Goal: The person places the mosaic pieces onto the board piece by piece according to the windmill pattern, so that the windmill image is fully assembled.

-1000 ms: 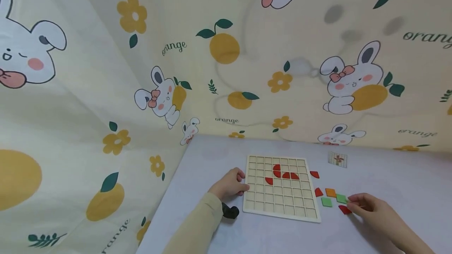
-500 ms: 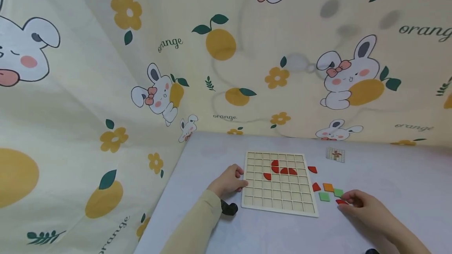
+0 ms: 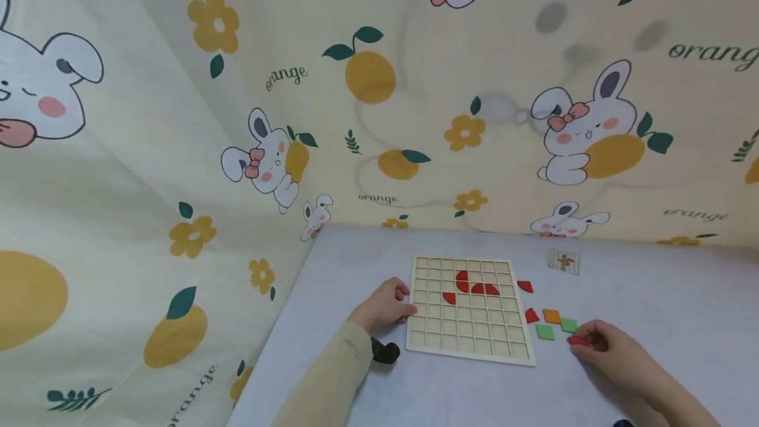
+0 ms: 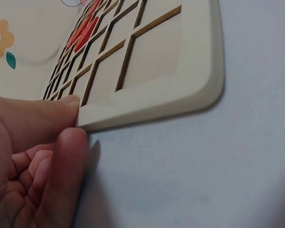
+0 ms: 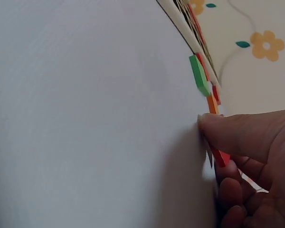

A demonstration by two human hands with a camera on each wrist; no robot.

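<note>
A cream grid board (image 3: 468,341) lies on the table, with several red quarter-circle tiles (image 3: 462,281) set in its cells. At its left edge my left hand (image 3: 382,305) grips the rim between thumb and finger; the left wrist view shows one fingertip over the rim (image 4: 147,107) and another against its side. Right of the board, my right hand (image 3: 619,354) pinches a red tile (image 5: 222,156) between thumb and fingers, partly covering it. Just beyond those fingertips lie green tiles (image 3: 545,332), an orange tile (image 3: 551,316) and two more red tiles (image 3: 531,315).
A small card with a grid and a red flower-like pattern (image 3: 563,261) lies behind the loose tiles. A dark object (image 3: 385,352) shows beside my left wrist. A curtain with rabbits and oranges (image 3: 415,117) hangs behind and left of the table.
My right hand has closed its thumb and fingers on the red tile, which now sits tilted in the fingertips. My left hand stays at the board's edge. The head view has shifted slightly.
</note>
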